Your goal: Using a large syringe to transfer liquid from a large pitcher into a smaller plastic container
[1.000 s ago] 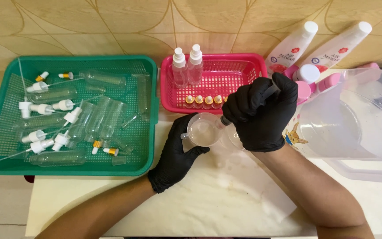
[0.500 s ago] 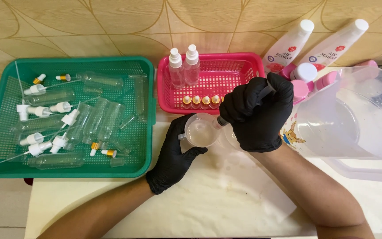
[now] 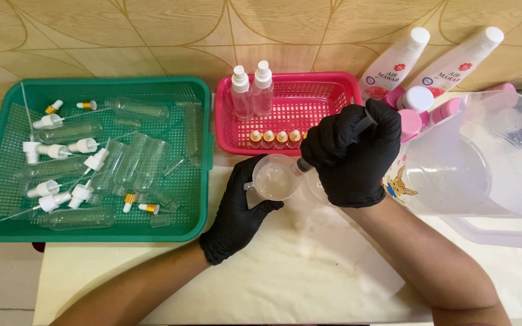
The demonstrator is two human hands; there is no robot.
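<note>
Filling looks like the step in hand: the left hand (image 3: 240, 208) clamps a clear funnel (image 3: 275, 178) over the pale bench (image 3: 285, 284), just before the pink basket (image 3: 294, 102), while the right hand (image 3: 351, 154) grips a dark syringe (image 3: 364, 124) angled into it. Next comes a slow, steady press. Both gloves are matte black; the funnel is smooth and round.

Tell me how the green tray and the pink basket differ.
The green tray is larger and shallower; the pink basket is smaller.

The green tray holds many clear bottles and spray caps lying loose; the pink basket holds two upright capped spray bottles and a row of small gold-capped vials.

Both are perforated plastic.
</note>
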